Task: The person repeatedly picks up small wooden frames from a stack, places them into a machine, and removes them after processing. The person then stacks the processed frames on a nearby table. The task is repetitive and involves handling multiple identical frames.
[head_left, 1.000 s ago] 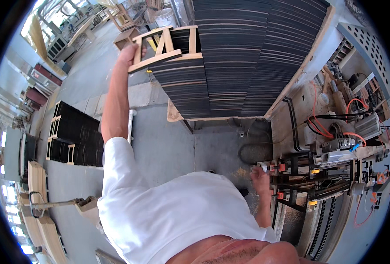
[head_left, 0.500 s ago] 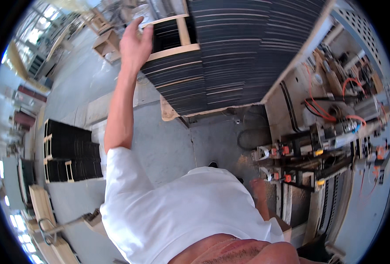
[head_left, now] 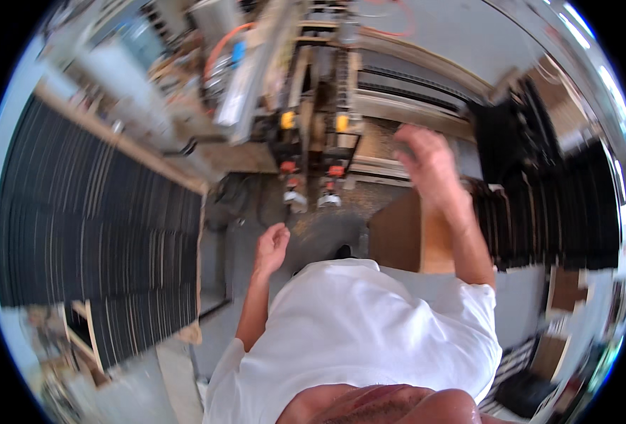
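My left hand [head_left: 272,247] hangs in front of my body, fingers loosely bent and nothing in them. Just beyond it is a machine [head_left: 314,134] with two parallel rails, yellow and red parts and pale end pieces. My right hand [head_left: 429,166] is raised near the machine's right side, blurred by motion, a gap between its thumb and fingers; I see nothing in it. Beneath the right forearm stands a brown wooden box or panel [head_left: 395,230]. A tall stack of black-sided frames [head_left: 101,226] with pale wood edges fills the left.
At right is another row of black pieces [head_left: 553,215], with a black cloth-like bundle [head_left: 514,134] behind it. Sawdust lies on the grey floor [head_left: 313,237] under the machine. Orange hose [head_left: 217,49] and metal parts sit at the upper left.
My view has swung right, so the machine is now ahead and the stack at left. My left hand has come away from the stack's top frame. My right hand has risen into clear view.
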The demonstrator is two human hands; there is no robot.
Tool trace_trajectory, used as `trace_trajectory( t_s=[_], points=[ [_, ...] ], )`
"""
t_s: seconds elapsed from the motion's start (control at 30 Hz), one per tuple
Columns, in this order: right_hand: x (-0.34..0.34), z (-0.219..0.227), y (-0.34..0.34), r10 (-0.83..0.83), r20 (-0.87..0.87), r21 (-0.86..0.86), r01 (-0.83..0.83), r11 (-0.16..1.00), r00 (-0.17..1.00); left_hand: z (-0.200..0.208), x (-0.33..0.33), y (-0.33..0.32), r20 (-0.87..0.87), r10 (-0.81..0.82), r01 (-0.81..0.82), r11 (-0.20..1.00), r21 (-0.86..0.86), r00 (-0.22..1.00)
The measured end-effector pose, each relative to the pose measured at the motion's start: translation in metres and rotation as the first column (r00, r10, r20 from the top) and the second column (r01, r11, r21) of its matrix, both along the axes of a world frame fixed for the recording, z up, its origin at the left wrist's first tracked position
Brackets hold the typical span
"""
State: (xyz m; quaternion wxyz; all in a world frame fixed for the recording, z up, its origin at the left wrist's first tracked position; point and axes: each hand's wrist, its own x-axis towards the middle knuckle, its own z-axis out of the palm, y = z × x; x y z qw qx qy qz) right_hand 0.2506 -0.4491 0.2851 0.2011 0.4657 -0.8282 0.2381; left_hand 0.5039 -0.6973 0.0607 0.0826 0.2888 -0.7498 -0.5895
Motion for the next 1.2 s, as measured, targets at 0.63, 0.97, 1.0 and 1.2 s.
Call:
trace_trajectory(
  t_s=[0.63, 0.97, 1.0, 1.2],
  points=[
    [0.036, 0.203, 0.385, -0.928, -0.246, 0.035, 0.959, 0.281, 0.281, 0.049, -0.306, 0.005, -0.315, -0.168, 0.146, 0.985, -0.092, 0.934],
    [-0.003, 0.181, 0.177, -0.806, -0.27, -0.113, 0.814, 0.57, 0.527, 0.047, -0.49, -0.119, -0.229, 0.113, 0.016, 0.869, 0.494, 0.967],
    [0.004, 0.185, 0.151, -0.775, -0.341, -0.042, 0.815, 0.578, 0.533, 0.032, -0.528, -0.119, -0.239, 0.044, 0.112, 0.791, 0.602, 0.97],
    [-0.051, 0.137, 0.077, -0.614, -0.227, 0.154, 0.65, 0.744, 0.756, 0.007, -0.611, -0.162, -0.187, 0.299, -0.06, 0.658, 0.751, 0.936]
  ],
)
